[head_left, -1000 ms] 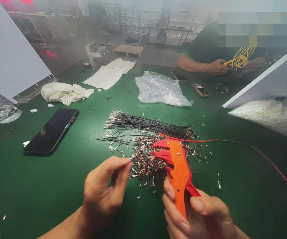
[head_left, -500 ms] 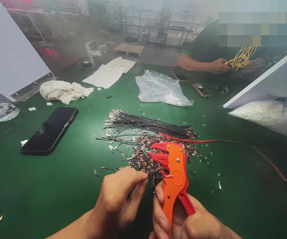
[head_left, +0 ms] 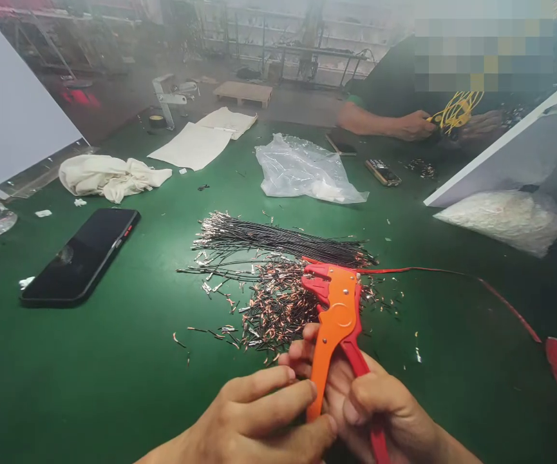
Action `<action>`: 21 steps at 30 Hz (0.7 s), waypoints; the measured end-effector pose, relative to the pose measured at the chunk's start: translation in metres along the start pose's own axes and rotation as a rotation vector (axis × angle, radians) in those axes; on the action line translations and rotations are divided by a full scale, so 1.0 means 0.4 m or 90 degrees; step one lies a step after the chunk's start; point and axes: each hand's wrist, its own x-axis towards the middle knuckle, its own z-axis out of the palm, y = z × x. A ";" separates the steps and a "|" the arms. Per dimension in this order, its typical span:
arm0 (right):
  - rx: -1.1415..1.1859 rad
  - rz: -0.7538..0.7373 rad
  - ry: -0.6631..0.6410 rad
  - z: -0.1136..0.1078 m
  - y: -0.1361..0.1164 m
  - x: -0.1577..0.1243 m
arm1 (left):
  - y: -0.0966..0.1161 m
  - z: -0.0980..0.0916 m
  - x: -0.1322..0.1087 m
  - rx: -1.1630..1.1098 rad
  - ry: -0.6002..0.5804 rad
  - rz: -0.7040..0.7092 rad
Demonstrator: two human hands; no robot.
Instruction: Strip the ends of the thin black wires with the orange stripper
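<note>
An orange and red wire stripper (head_left: 340,316) stands upright in my right hand (head_left: 379,399), which is wrapped round its handles. My left hand (head_left: 263,412) is at the lower end of the orange handle, its fingers bent and touching or very near it; whether it holds a wire is hidden. Beyond the tool's jaws lies a bundle of thin black wires (head_left: 283,238) with bare ends. A heap of short black and copper wire scraps (head_left: 275,303) is spread in front of the bundle, partly behind the jaws.
A black phone (head_left: 82,258) lies at the left, near a white cloth (head_left: 111,177). Papers (head_left: 194,145) and a clear plastic bag (head_left: 310,171) are farther back. A red cord (head_left: 505,296) runs right. Across the table, a person's hands (head_left: 413,125) hold yellow wires.
My left hand has moved down and right to the stripper's handle, and the wire it pinched no longer shows. The jaws have come closer together. The whole view has shifted slightly.
</note>
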 end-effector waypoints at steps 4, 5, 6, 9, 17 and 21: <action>0.010 0.010 0.011 -0.006 0.014 0.008 | 0.002 0.044 -0.028 0.073 -0.009 0.026; 0.010 0.014 0.021 -0.007 0.018 0.010 | 0.003 0.048 -0.030 0.076 -0.010 0.025; 0.011 0.019 0.026 -0.007 0.021 0.011 | 0.003 0.050 -0.030 0.076 -0.017 0.021; 0.022 0.035 0.012 -0.006 0.023 0.012 | 0.002 0.037 -0.015 0.049 -0.063 0.023; 0.022 0.066 -0.059 -0.019 0.027 0.012 | 0.006 -0.052 0.039 -0.190 0.016 -0.162; 0.029 0.094 -0.122 -0.012 0.032 0.010 | 0.012 -0.061 0.039 -0.144 0.179 -0.410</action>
